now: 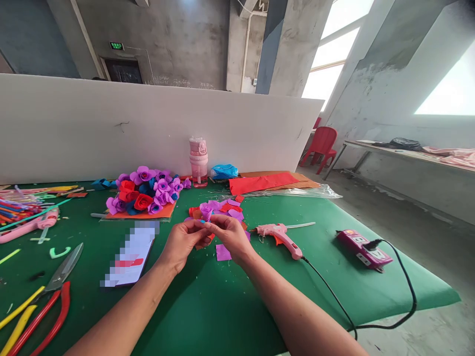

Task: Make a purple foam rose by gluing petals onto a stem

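Observation:
Between the fingertips of both hands is a small purple paper flower [206,211], upright with its petals flaring at the top. My left hand [184,241] pinches its base from the left. From the right, my right hand [230,236] closes thumb and fingers on the same base. Loose purple and red paper petals [235,214] lie on the table just behind the hands, and a purple paper square [223,252] lies below them. A pink glue gun [278,235] rests to the right of my right hand, its nozzle pointing left.
Finished paper flowers [146,190] are heaped at the back left. A phone [133,254], large scissors [67,267] and pliers-like yellow handles [20,316] lie left. Behind stand a pink bottle [199,165] and red paper [263,183]. The glue gun's cord runs near a purple power strip [363,249].

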Motion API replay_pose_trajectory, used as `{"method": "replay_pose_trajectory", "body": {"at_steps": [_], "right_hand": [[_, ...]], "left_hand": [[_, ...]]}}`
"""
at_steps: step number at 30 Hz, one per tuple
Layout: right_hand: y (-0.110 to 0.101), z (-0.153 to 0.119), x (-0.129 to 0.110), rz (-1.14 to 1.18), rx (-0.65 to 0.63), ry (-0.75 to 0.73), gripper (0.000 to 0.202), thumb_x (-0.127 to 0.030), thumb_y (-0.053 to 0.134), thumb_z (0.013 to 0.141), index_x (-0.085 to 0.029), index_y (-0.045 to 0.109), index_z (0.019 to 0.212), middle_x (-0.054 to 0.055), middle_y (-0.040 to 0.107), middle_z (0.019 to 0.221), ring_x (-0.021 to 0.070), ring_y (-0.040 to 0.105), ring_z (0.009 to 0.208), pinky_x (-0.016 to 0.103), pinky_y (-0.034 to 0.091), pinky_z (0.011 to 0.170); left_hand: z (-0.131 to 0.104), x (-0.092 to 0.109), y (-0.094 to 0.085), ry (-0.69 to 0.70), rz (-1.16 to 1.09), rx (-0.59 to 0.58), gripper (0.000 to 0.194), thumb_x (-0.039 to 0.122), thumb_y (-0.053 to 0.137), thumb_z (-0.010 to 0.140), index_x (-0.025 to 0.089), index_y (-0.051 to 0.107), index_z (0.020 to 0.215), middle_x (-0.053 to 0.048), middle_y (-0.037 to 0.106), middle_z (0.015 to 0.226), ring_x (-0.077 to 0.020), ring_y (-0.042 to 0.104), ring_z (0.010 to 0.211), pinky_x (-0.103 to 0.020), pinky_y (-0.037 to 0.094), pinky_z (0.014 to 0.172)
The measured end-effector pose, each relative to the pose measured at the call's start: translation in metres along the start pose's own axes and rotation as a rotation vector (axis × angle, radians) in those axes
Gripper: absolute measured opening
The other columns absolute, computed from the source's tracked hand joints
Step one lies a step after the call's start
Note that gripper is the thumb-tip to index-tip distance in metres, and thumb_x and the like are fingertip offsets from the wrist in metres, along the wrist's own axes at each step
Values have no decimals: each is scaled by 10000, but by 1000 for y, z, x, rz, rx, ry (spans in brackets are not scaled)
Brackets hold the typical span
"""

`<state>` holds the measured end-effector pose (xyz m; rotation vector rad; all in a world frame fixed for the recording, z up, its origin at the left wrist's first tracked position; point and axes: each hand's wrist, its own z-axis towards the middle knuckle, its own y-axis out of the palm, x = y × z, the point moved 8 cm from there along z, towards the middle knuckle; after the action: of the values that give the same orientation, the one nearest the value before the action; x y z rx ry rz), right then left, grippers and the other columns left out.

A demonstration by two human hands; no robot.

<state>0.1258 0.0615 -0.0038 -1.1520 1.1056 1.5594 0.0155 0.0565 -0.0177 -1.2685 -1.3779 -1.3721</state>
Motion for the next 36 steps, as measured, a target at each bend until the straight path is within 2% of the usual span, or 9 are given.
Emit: {"method": "replay_pose_trajectory", "body": {"at_steps": [5,11,15,18,20,25,28,32,36], "right_hand": [[-1,0,-4,22,7,-16,255,-406,687,706,-172,706,805,3,658,735,128,573,681,236,429,644],[-2,1,-4,-134,14,-61,298,-449,602,776,-168,655,693,-19,573,606,103,499,563,213,363,523],[-1,1,-7,-202,9,-102,294,-455,587,793,-178,683,815,-18,572,654,106,490,594,212,361,530],[-9,2,-4,-146,93,-75,382,-505,520,825,-176,691,918,-11,556,652,110,484,598,223,387,559],[-14,2,-1,-108,137,-48,426,-526,477,838,-164,695,892,-9,528,618,108,467,574,228,384,553],[-13,4,5,-34,109,-19,324,-465,570,774,-163,679,814,-13,515,618,105,465,577,231,386,559],[-16,4,2,-19,158,-59,268,-432,602,756,-171,646,800,-3,561,678,110,497,611,233,403,583],[-14,2,-1,-145,165,-103,241,-392,678,708,-180,634,814,-17,571,665,107,490,581,225,382,537],[-10,1,7,-177,123,-43,262,-397,702,681,-174,648,807,-7,607,677,109,509,562,223,384,504]], "left_hand": [[0,0,0,4,-9,-7,300,345,829,542,148,672,705,-2,636,571,-143,594,547,-262,427,538],[0,0,3,19,48,-39,278,353,819,554,140,677,660,-19,646,572,-142,590,546,-257,425,528],[1,0,-1,3,0,-11,275,337,819,549,151,676,693,-4,634,555,-140,587,534,-261,434,526],[1,2,-4,-1,-18,17,275,321,822,539,150,665,686,-3,636,558,-138,579,517,-258,430,503],[0,3,-5,-6,-11,23,279,317,823,535,144,657,677,-10,639,560,-141,582,520,-262,437,507],[0,4,-3,-9,-18,8,290,332,817,541,142,645,678,-5,627,545,-132,566,512,-247,414,481],[0,3,-4,-2,-13,34,300,333,824,519,145,645,669,-3,630,546,-130,564,502,-244,409,473],[0,4,-3,12,6,48,308,342,827,503,150,643,659,1,630,544,-136,577,505,-248,420,486],[-1,3,1,8,1,26,321,350,833,499,153,636,659,7,631,545,-142,598,515,-251,442,508]]}}
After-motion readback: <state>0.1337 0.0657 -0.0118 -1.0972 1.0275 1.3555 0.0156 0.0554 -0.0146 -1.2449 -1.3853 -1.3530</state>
